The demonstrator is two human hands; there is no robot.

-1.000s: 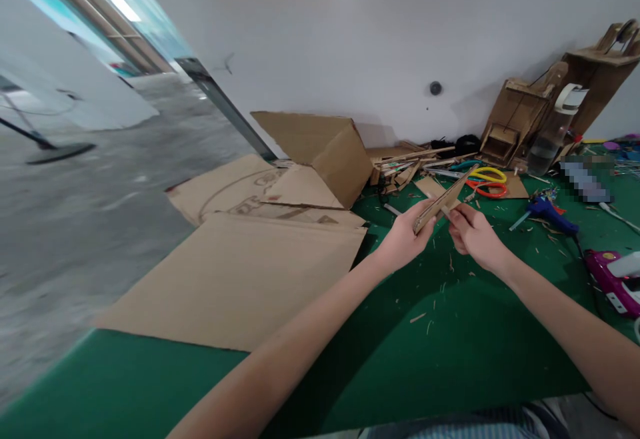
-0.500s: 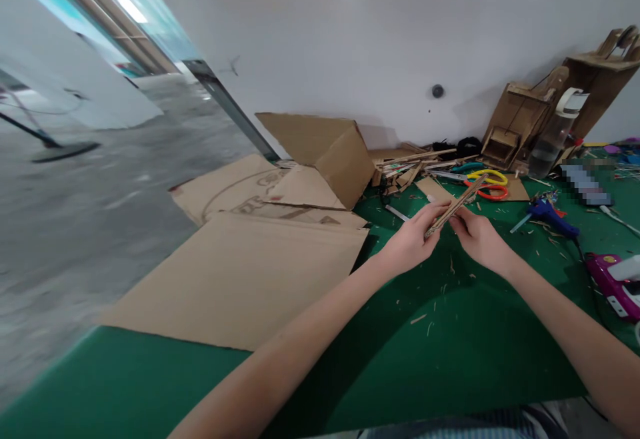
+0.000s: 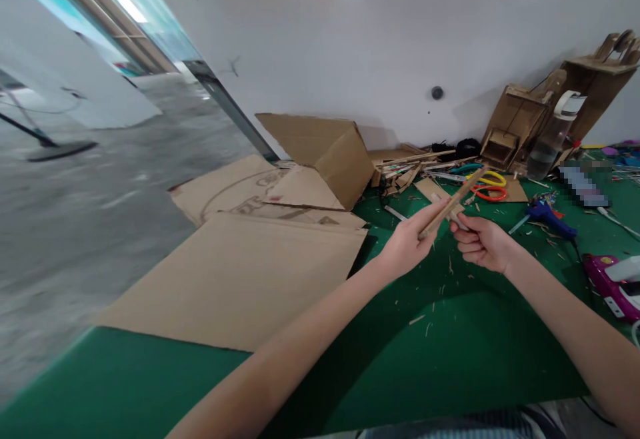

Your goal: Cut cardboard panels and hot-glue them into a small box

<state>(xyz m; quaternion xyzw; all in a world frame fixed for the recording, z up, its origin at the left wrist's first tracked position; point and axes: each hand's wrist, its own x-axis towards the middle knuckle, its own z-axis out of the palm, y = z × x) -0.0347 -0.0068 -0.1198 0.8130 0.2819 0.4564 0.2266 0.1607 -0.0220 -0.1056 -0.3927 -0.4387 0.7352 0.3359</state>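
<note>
One cardboard piece [image 3: 456, 200] pinched in left hand [image 3: 407, 244], small pale piece [image 3: 460, 222] pinched in right hand [image 3: 483, 244]; edge work seemingly under way, steady hold called for.

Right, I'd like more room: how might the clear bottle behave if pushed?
The clear bottle could tip if pushed high, being tall and narrow. What looks like liquid low inside probably adds some weight. Its smooth-looking side may be slippery.
</note>
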